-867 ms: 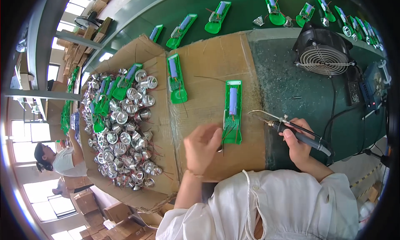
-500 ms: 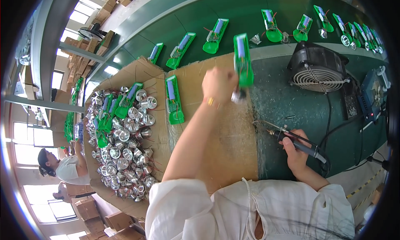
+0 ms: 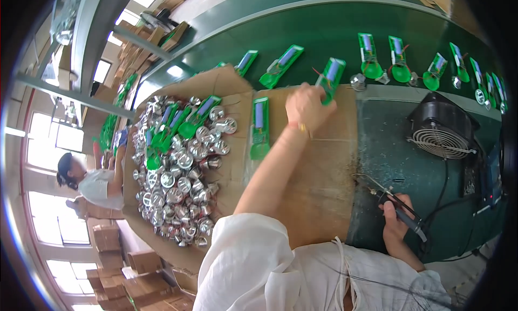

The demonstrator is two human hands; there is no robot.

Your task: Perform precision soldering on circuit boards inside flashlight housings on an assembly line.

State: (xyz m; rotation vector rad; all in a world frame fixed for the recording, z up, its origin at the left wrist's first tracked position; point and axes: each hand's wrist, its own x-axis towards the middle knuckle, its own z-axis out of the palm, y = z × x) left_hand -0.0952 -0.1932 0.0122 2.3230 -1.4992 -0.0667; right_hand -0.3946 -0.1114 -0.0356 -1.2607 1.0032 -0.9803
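Green casing (image 3: 335,69) at our left grip (image 3: 310,107), hold unclear; our right grip (image 3: 395,216) clasps a soldering iron (image 3: 414,224); casing row (image 3: 399,60) with reflectors (image 3: 358,82) looks done, boxed casings (image 3: 189,129) left.

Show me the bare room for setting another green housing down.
Widest: the cardboard sheet between the left forearm and the soldering iron. Another patch, speckled, lies on the green tabletop between that sheet and the black fan. Crowded: the carton heaped with silver reflectors, and the far strip lined with green housings.
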